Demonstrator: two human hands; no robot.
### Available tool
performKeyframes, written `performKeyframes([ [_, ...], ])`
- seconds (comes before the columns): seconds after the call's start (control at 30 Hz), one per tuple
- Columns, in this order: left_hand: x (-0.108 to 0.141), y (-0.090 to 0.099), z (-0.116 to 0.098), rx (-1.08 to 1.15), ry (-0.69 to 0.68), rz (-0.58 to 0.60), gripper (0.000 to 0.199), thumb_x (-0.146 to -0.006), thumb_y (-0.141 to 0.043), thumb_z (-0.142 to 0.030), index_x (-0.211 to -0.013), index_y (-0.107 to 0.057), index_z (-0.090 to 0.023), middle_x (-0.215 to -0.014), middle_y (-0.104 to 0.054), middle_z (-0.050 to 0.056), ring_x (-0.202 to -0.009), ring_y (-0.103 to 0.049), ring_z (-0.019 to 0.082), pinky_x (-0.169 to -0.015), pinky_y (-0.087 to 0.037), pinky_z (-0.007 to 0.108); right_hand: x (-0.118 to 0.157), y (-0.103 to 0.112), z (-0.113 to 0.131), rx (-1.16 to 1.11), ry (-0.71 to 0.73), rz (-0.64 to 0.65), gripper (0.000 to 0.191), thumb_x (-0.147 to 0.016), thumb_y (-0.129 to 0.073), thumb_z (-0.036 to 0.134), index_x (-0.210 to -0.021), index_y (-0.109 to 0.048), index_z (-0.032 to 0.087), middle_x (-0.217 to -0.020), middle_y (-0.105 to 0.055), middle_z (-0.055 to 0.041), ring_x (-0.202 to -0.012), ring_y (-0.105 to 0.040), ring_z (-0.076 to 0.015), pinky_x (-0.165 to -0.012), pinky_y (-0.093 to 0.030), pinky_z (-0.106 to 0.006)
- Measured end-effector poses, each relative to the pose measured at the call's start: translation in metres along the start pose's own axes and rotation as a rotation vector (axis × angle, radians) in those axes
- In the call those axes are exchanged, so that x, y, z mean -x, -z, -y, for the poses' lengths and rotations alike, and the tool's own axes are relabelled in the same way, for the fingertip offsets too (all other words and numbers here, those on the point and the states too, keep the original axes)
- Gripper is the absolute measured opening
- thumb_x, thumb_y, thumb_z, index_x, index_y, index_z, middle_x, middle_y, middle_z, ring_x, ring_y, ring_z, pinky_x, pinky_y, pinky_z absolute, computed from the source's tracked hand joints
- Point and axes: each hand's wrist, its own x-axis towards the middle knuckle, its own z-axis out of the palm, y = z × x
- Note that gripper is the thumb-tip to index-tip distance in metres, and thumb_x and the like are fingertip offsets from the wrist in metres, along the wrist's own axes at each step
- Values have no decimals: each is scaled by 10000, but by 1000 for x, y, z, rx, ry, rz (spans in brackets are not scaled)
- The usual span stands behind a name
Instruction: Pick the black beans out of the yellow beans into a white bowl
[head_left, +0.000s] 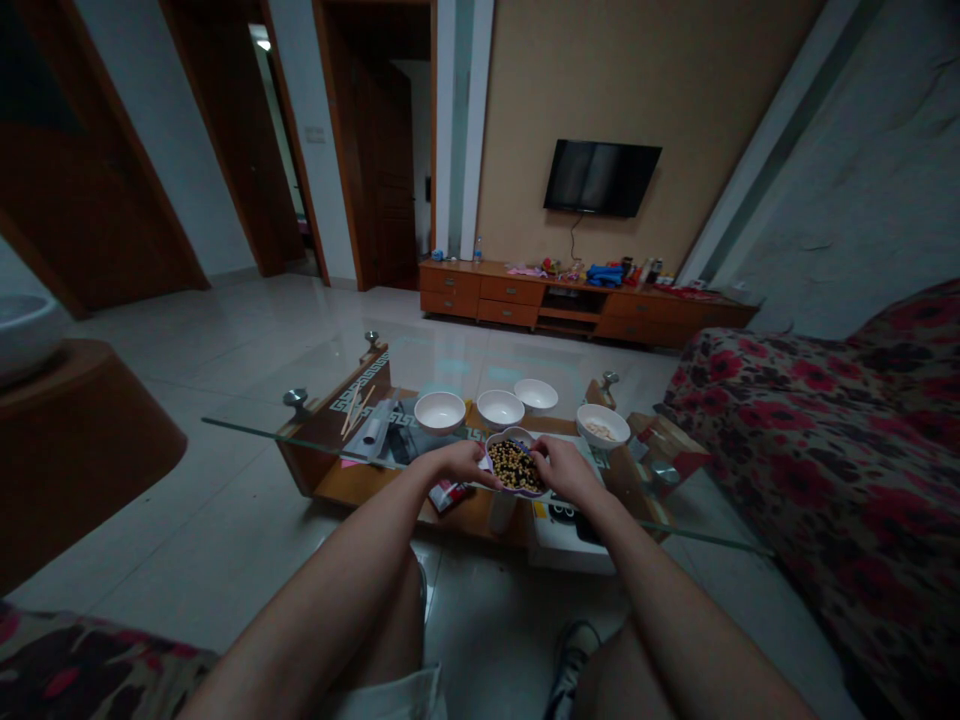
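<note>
A small, scallop-edged bowl (517, 492) holds a mix of yellow and black beans (514, 464) at the near edge of the glass table. My left hand (466, 462) grips its left side, thumb along the rim. At the bowl's right side, my right hand (559, 466) has its fingers bent together over the beans; whatever is between the fingertips is hidden. Beyond the bowl stand three white bowls, a left one (440, 412), a middle one (500, 408) and a far one (535, 394). Farther right, another white bowl (602, 427) contains pale pieces.
Chopsticks (358, 412) and a clear plastic roll (373, 428) lie on the left of the glass table (262, 428). Below is a wooden shelf with a red packet (448, 494) and a white box (570, 545). A flowered sofa (810, 440) stands at right.
</note>
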Motion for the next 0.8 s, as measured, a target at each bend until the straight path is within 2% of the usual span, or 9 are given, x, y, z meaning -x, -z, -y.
performKeyframes([
  [0.27, 0, 1, -1, -53, 30, 3, 416, -703, -827, -487, -951, -753, -162, -831, -717, 19, -744, -643, 177, -676, -484, 249, -1, -3, -5, -6, 11, -10, 182, -943, -531, 239, -1000, -695, 185, -1021, -742, -97, -946, -662, -200, -812, -423, -277],
  [0.57, -2, -1, 1, -19, 28, 5, 405, -718, -829, -431, -1007, -752, -157, -881, -740, 31, -760, -655, 177, -680, -489, 248, -1, -2, -6, 22, 46, -63, 162, -944, -528, 234, -994, -675, 188, -1024, -723, -88, -931, -647, -204, -791, -415, -293],
  [0.8, 0, 0, 0, -32, -10, 1, 428, -715, -831, -471, -1007, -764, -165, -878, -744, 35, -779, -661, 189, -696, -492, 252, -2, -3, -10, 27, 71, -76, 183, -952, -504, 246, -999, -673, 193, -1027, -711, -97, -924, -638, -207, -786, -422, -307],
])
